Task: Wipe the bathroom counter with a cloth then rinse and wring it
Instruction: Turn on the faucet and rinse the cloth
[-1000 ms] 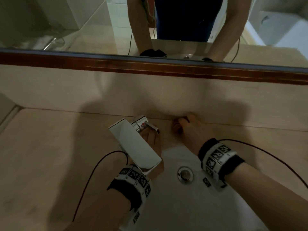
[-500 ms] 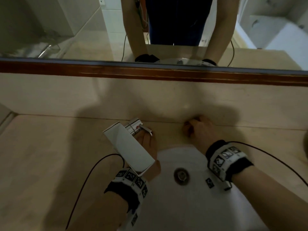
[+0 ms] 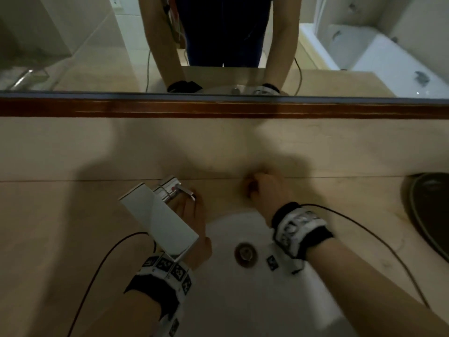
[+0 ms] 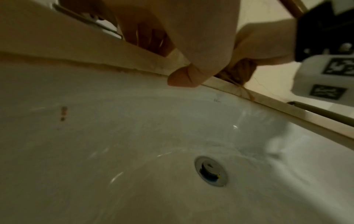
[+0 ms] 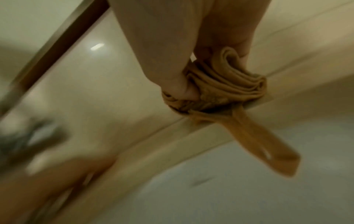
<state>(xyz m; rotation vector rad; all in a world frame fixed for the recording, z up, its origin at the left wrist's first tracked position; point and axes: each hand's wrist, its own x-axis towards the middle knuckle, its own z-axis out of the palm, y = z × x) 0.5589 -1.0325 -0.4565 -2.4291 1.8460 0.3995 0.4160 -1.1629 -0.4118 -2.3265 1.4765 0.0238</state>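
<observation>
My right hand (image 3: 268, 190) grips a bunched ochre cloth (image 5: 226, 84) and presses it on the beige counter (image 3: 60, 227) strip behind the white sink (image 3: 243, 300). One tail of the cloth hangs over the basin edge. In the head view only a brown bit of cloth (image 3: 250, 190) shows left of the knuckles. My left hand (image 3: 194, 220) lies under the chrome tap spout (image 3: 160, 215), fingers stretched toward the lever (image 3: 184, 189), holding nothing. Its thumb (image 4: 182, 78) rests at the basin rim. No water runs.
The drain (image 3: 245, 254) sits mid-basin between my wrists. A dark round object (image 3: 430, 210) lies on the counter at far right. A wood-framed mirror (image 3: 218, 108) runs along the back wall above a low beige backsplash. Cables trail from both wristbands.
My right hand with the cloth has slid a little to the right along the back of the counter, away from the tap. The left hand has stayed beneath the spout.
</observation>
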